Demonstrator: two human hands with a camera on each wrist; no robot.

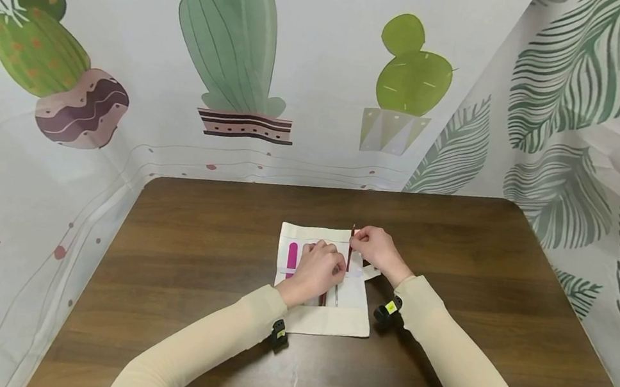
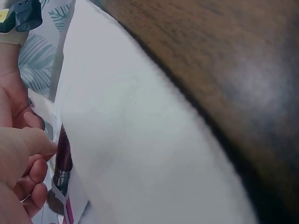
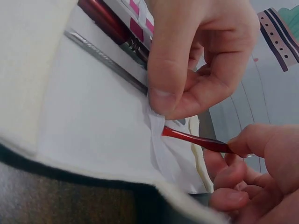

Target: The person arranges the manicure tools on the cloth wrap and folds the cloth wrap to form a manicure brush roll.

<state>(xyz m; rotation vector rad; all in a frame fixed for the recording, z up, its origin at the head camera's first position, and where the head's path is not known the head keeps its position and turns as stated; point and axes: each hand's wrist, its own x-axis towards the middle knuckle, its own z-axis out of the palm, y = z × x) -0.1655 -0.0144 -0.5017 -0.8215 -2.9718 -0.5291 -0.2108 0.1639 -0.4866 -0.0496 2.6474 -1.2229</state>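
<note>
A cream fabric case [image 1: 329, 322] lies unfolded on the table, with a white elastic band [image 3: 160, 147] across its inside. My left hand [image 1: 317, 268] pinches that band between thumb and forefinger. Just right of it, my right hand [image 1: 376, 247] holds a slim red-handled tool [image 3: 196, 140] by its far end; the other end meets the band. Under my left hand, a brush with a dark red handle [image 3: 105, 21] and a thin metal tool [image 3: 107, 60] lie side by side in the case. A flat magenta piece [image 1: 293, 255] sits at the case's left, crossed by the band.
The brown wooden table [image 1: 195, 231] extends all round the case. A small fabric tab [image 1: 371, 272] sticks out at the case's right side. Behind stands a cactus-print cloth [image 1: 322, 92]. Each wrist wears a small black camera.
</note>
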